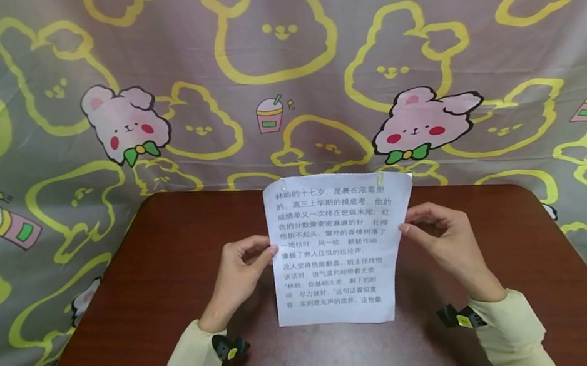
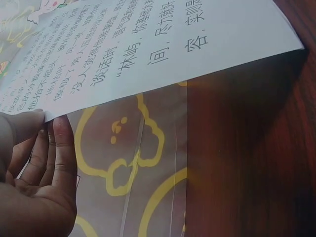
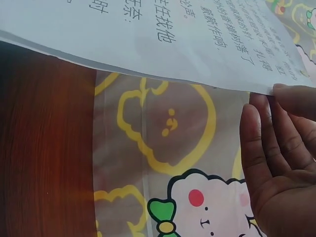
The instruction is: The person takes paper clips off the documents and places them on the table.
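White paper sheets [image 1: 338, 290] printed with Chinese text stand upright above the table, facing me. A yellow paper clip [image 1: 381, 178] sits on their top edge near the right corner; a paler clip-like mark shows near the left corner. My left hand [image 1: 237, 275] pinches the left edge between thumb and fingers, about halfway up. On the opposite edge, my right hand [image 1: 450, 238] pinches the paper at a similar height. In the right wrist view, the paper's edge [image 3: 133, 73] shows more than one layer. The backs of the sheets are hidden.
Beneath the paper lies a dark reddish-brown table [image 1: 132, 283] with a glossy patch near its front. A grey curtain [image 1: 309, 98] with yellow bear outlines and pink bunny faces hangs behind it. Dark wrist straps [image 1: 231, 347] sit at both cuffs.
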The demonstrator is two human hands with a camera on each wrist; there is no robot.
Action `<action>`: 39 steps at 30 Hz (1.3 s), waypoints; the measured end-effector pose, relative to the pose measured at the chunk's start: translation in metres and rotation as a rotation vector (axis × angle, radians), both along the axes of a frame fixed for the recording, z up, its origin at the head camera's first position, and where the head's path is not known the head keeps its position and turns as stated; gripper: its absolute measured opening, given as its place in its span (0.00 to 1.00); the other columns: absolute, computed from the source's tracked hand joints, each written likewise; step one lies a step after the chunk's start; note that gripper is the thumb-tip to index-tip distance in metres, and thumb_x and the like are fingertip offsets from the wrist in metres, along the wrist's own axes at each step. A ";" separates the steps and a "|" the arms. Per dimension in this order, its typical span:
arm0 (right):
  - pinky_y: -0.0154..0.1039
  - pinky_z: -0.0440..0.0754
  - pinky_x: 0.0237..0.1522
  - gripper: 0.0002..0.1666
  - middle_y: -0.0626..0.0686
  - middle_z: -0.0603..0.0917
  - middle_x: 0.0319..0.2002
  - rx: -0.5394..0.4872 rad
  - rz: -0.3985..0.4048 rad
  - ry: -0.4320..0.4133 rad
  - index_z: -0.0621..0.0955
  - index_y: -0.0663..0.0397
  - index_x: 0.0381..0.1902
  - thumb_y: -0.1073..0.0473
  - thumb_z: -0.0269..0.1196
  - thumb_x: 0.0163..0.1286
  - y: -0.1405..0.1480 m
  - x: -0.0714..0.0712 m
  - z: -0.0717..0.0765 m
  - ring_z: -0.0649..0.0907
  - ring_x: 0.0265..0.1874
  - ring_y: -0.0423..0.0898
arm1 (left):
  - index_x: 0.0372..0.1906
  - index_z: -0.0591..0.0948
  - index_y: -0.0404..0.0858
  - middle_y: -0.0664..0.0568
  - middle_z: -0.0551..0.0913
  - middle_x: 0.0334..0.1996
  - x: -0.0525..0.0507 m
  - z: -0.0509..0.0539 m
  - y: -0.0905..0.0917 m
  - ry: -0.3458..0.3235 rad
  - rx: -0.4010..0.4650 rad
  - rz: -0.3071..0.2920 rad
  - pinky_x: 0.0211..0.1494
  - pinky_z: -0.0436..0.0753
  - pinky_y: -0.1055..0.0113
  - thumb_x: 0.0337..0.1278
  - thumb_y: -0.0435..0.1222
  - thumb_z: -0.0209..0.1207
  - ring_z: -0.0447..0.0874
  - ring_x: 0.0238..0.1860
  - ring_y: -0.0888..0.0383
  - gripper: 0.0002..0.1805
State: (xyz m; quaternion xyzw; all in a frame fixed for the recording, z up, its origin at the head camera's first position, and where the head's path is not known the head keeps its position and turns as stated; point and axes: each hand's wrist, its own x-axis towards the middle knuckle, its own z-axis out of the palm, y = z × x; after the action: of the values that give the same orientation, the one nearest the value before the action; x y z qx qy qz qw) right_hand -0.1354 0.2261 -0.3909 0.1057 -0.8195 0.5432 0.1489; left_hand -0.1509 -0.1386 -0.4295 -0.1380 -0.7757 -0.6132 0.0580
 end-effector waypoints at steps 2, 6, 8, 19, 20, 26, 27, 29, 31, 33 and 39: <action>0.28 0.84 0.40 0.10 0.30 0.89 0.37 0.007 -0.006 0.002 0.87 0.62 0.47 0.68 0.71 0.67 0.000 0.000 0.000 0.87 0.36 0.35 | 0.45 0.89 0.29 0.36 0.91 0.40 0.000 0.000 0.000 -0.004 0.002 0.002 0.44 0.88 0.73 0.66 0.28 0.66 0.89 0.36 0.66 0.07; 0.27 0.83 0.40 0.11 0.29 0.88 0.37 0.025 -0.017 0.012 0.87 0.62 0.47 0.67 0.72 0.67 -0.001 -0.001 0.002 0.86 0.36 0.35 | 0.45 0.89 0.29 0.36 0.91 0.40 0.000 0.000 0.001 -0.014 0.000 0.007 0.45 0.90 0.67 0.66 0.28 0.66 0.89 0.36 0.66 0.07; 0.27 0.83 0.40 0.12 0.29 0.88 0.37 0.029 -0.022 0.019 0.87 0.62 0.48 0.67 0.72 0.67 -0.002 -0.003 0.003 0.86 0.36 0.34 | 0.45 0.89 0.29 0.36 0.91 0.40 0.000 0.000 0.000 -0.016 -0.001 0.011 0.46 0.91 0.60 0.66 0.28 0.66 0.89 0.36 0.66 0.07; 0.25 0.85 0.40 0.16 0.27 0.88 0.37 -0.017 -0.032 0.039 0.86 0.65 0.51 0.68 0.72 0.66 -0.007 -0.009 0.012 0.87 0.36 0.33 | 0.46 0.89 0.28 0.35 0.91 0.40 0.000 0.001 0.001 -0.020 0.012 0.011 0.44 0.89 0.72 0.66 0.27 0.66 0.89 0.36 0.67 0.08; 0.25 0.85 0.41 0.16 0.27 0.88 0.38 -0.022 -0.029 0.039 0.86 0.64 0.52 0.68 0.72 0.66 -0.008 -0.010 0.013 0.87 0.36 0.33 | 0.46 0.89 0.28 0.35 0.91 0.40 0.000 0.000 0.001 -0.018 0.011 0.011 0.44 0.89 0.72 0.66 0.27 0.66 0.89 0.36 0.67 0.08; 0.25 0.84 0.42 0.18 0.27 0.88 0.38 -0.039 -0.022 0.041 0.85 0.65 0.54 0.67 0.72 0.67 -0.011 -0.015 0.014 0.87 0.37 0.32 | 0.46 0.89 0.28 0.35 0.91 0.41 0.000 -0.001 0.001 -0.017 0.012 0.005 0.44 0.89 0.71 0.66 0.27 0.66 0.89 0.36 0.66 0.08; 0.24 0.84 0.42 0.19 0.27 0.88 0.38 -0.039 -0.023 0.042 0.85 0.65 0.55 0.67 0.72 0.67 -0.011 -0.015 0.014 0.87 0.37 0.31 | 0.46 0.89 0.28 0.35 0.91 0.41 0.000 -0.001 0.001 -0.017 0.012 0.004 0.44 0.89 0.71 0.66 0.27 0.66 0.89 0.36 0.66 0.08; 0.24 0.85 0.42 0.19 0.27 0.88 0.38 -0.044 -0.023 0.044 0.85 0.65 0.55 0.67 0.71 0.67 -0.012 -0.016 0.015 0.88 0.37 0.31 | 0.46 0.89 0.28 0.35 0.91 0.41 0.000 -0.001 0.001 -0.015 0.013 0.004 0.44 0.89 0.71 0.66 0.27 0.66 0.89 0.36 0.66 0.08; 0.25 0.85 0.42 0.19 0.27 0.88 0.39 -0.056 -0.020 0.050 0.85 0.65 0.56 0.67 0.71 0.67 -0.013 -0.017 0.015 0.88 0.37 0.31 | 0.46 0.89 0.28 0.35 0.91 0.41 0.000 -0.001 0.001 -0.013 0.014 0.003 0.44 0.89 0.71 0.66 0.27 0.66 0.89 0.36 0.66 0.08; 0.25 0.85 0.42 0.20 0.27 0.89 0.39 -0.064 -0.018 0.060 0.84 0.64 0.56 0.67 0.71 0.68 -0.015 -0.018 0.016 0.88 0.37 0.32 | 0.46 0.89 0.28 0.35 0.91 0.40 -0.001 -0.002 0.001 -0.010 0.015 0.002 0.43 0.89 0.72 0.66 0.27 0.66 0.89 0.36 0.66 0.08; 0.26 0.87 0.43 0.21 0.31 0.90 0.40 -0.114 -0.014 0.075 0.83 0.65 0.58 0.67 0.71 0.68 -0.020 -0.023 0.020 0.90 0.37 0.34 | 0.46 0.89 0.28 0.35 0.91 0.40 -0.001 -0.002 0.001 -0.011 0.020 -0.003 0.44 0.90 0.68 0.66 0.27 0.66 0.89 0.36 0.66 0.08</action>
State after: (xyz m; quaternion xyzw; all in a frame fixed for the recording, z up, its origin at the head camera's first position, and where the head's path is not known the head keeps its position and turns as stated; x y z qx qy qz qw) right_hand -0.1588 0.2064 -0.3706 0.1118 -0.7818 0.5836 0.1891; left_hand -0.1515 -0.1380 -0.4313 -0.1354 -0.7694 -0.6219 0.0542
